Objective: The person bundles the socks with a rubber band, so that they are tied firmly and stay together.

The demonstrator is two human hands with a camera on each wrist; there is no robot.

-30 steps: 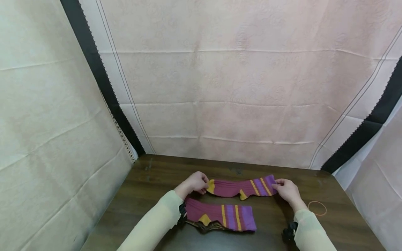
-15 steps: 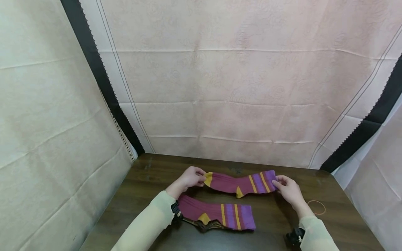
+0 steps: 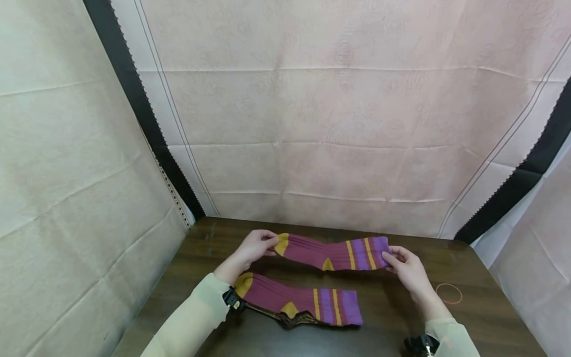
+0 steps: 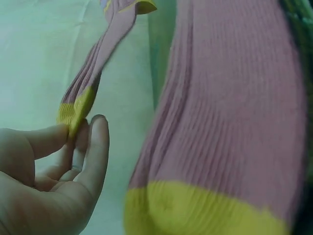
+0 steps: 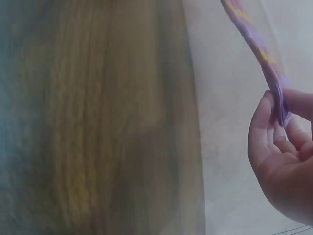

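Note:
A maroon sock (image 3: 308, 250) with a yellow toe, a yellow heel and purple-and-yellow stripes is stretched between both hands above the table. My left hand (image 3: 254, 248) pinches its yellow toe between thumb and fingers; the left wrist view shows that toe (image 4: 73, 112) at the fingertips. At the purple cuff, my right hand (image 3: 409, 270) pinches the edge, and in the right wrist view the cuff (image 5: 279, 100) is seen edge-on. A matching sock (image 3: 299, 300) lies flat on the table nearer the body, toe to the left beside the left wrist, its yellow toe (image 4: 210, 210) large in the left wrist view.
A thin orange-tan loop like a rubber band (image 3: 448, 293) lies right of the right hand. Along the lower edge of the lying sock runs a dark, crumpled strip (image 3: 290, 320). The brown wooden table (image 3: 374, 317) ends at a pale cloth wall (image 3: 312, 163) behind.
The held sock has shifted left and slightly away from the body, with the left hand moving further than the right. The lying sock's yellow toe has come into view.

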